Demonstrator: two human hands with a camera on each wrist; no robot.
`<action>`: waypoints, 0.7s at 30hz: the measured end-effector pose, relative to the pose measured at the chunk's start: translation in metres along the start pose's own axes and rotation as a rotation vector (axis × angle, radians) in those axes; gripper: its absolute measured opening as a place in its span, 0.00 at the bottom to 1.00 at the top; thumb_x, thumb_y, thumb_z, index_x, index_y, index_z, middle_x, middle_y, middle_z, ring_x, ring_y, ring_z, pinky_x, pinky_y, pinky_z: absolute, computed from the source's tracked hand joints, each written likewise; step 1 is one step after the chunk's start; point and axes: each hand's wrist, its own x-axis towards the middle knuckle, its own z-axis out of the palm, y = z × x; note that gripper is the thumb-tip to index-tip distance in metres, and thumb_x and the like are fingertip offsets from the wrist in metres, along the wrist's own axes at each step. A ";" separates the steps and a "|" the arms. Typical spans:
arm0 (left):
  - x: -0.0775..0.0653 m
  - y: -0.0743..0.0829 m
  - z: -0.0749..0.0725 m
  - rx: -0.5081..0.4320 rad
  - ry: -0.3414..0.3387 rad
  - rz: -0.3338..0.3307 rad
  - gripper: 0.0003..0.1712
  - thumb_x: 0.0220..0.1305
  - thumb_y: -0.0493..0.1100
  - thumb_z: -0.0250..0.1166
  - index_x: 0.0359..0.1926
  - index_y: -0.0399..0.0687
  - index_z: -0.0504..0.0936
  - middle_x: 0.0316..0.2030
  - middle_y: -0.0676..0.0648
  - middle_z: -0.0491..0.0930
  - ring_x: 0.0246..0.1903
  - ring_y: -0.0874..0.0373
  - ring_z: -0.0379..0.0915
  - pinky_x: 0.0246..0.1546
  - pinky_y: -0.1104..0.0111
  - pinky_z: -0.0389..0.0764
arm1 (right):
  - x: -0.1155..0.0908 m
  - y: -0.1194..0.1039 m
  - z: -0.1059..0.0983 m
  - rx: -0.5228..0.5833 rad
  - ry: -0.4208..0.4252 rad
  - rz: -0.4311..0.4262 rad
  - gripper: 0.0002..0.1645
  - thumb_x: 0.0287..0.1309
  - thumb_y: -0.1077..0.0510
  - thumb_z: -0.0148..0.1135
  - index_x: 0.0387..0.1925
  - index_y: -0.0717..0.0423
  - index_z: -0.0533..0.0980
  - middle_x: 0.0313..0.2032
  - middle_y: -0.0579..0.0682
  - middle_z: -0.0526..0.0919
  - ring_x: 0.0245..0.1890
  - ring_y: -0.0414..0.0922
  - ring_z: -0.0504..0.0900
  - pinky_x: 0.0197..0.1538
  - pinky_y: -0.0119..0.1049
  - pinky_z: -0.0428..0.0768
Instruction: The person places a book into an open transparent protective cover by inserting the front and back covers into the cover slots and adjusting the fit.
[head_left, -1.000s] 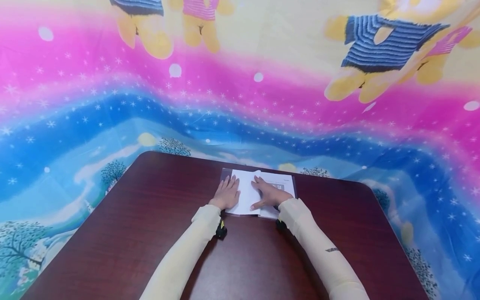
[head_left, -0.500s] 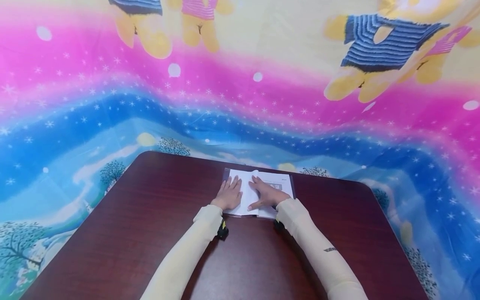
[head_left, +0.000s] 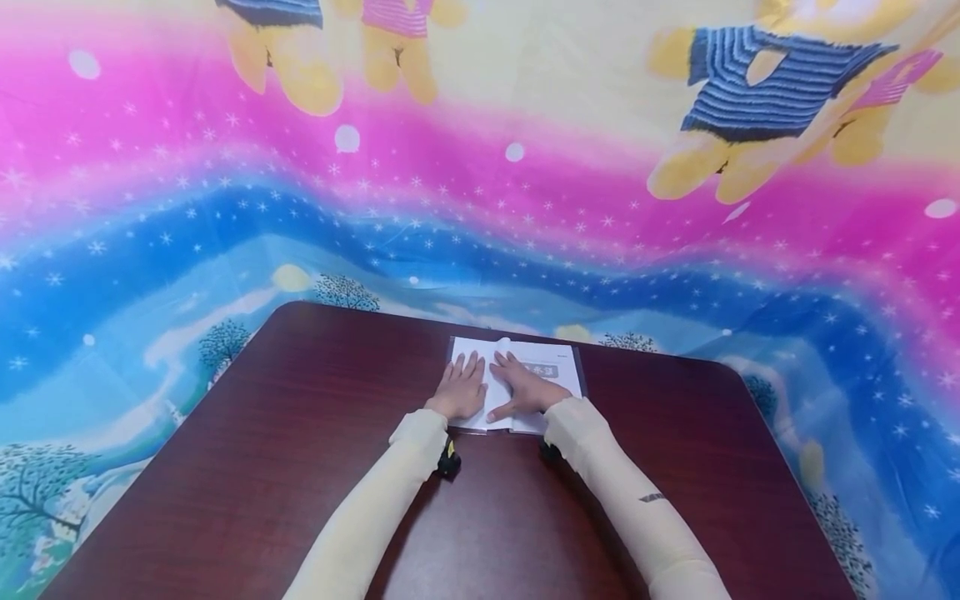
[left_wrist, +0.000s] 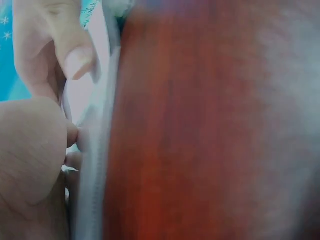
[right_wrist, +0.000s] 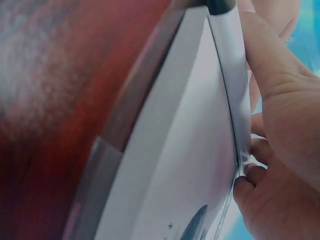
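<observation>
A book in a clear plastic cover lies spread near the far side of the table, its right page (head_left: 567, 360) printed with a grey label. My left hand (head_left: 459, 392) rests flat on the white left page (head_left: 467, 345), fingers straight. Across the middle fold, my right hand (head_left: 528, 392) presses with spread fingers, thumb pointing left. In the left wrist view the right hand's thumb (left_wrist: 77, 60) touches the paper beyond the heel of the left hand (left_wrist: 30, 150). The right wrist view shows a raised, curved page (right_wrist: 232, 65) beside the right hand (right_wrist: 292, 120).
The dark red wooden table (head_left: 315, 433) has rounded far corners, and its far edge runs close behind the book. A patterned cloth (head_left: 480, 208) with bears and snowflakes hangs behind it. Black wrist cameras (head_left: 448, 462) sit under the cuffs.
My right hand has slid a little left over the fold, nearer the left hand, and more of the grey label shows. The left hand has shifted slightly right, staying flat.
</observation>
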 end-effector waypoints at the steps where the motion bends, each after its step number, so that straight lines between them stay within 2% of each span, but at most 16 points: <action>1: 0.001 0.000 0.000 0.004 -0.010 -0.007 0.35 0.81 0.50 0.37 0.81 0.40 0.44 0.81 0.40 0.37 0.80 0.41 0.28 0.79 0.49 0.34 | 0.000 0.000 0.000 0.004 0.005 -0.010 0.65 0.54 0.38 0.76 0.79 0.63 0.51 0.81 0.61 0.40 0.80 0.60 0.35 0.79 0.57 0.44; 6: 0.007 -0.003 0.002 0.021 -0.053 -0.030 0.35 0.82 0.52 0.33 0.82 0.44 0.39 0.82 0.43 0.32 0.80 0.44 0.24 0.79 0.52 0.32 | -0.001 0.010 -0.002 0.051 0.046 -0.025 0.65 0.55 0.38 0.75 0.79 0.65 0.50 0.80 0.63 0.41 0.80 0.60 0.39 0.79 0.57 0.48; 9: 0.006 -0.003 0.001 0.011 -0.056 -0.024 0.36 0.82 0.52 0.34 0.82 0.43 0.40 0.82 0.42 0.32 0.80 0.44 0.24 0.79 0.52 0.32 | -0.004 0.016 -0.006 0.059 0.072 -0.001 0.65 0.54 0.39 0.76 0.79 0.64 0.51 0.80 0.62 0.43 0.80 0.58 0.42 0.78 0.56 0.51; 15: 0.002 0.000 -0.002 -0.004 -0.020 -0.019 0.36 0.82 0.50 0.37 0.81 0.41 0.43 0.82 0.40 0.36 0.80 0.41 0.28 0.79 0.50 0.35 | -0.013 0.019 -0.012 0.082 0.051 0.004 0.62 0.57 0.42 0.75 0.79 0.63 0.51 0.80 0.62 0.45 0.80 0.58 0.42 0.79 0.56 0.49; 21: 0.002 0.002 0.001 0.006 -0.033 -0.029 0.35 0.83 0.51 0.35 0.82 0.42 0.41 0.82 0.42 0.34 0.80 0.43 0.26 0.79 0.51 0.34 | -0.016 0.017 -0.009 0.066 0.038 0.021 0.61 0.59 0.42 0.73 0.80 0.61 0.49 0.80 0.60 0.44 0.81 0.56 0.41 0.79 0.55 0.50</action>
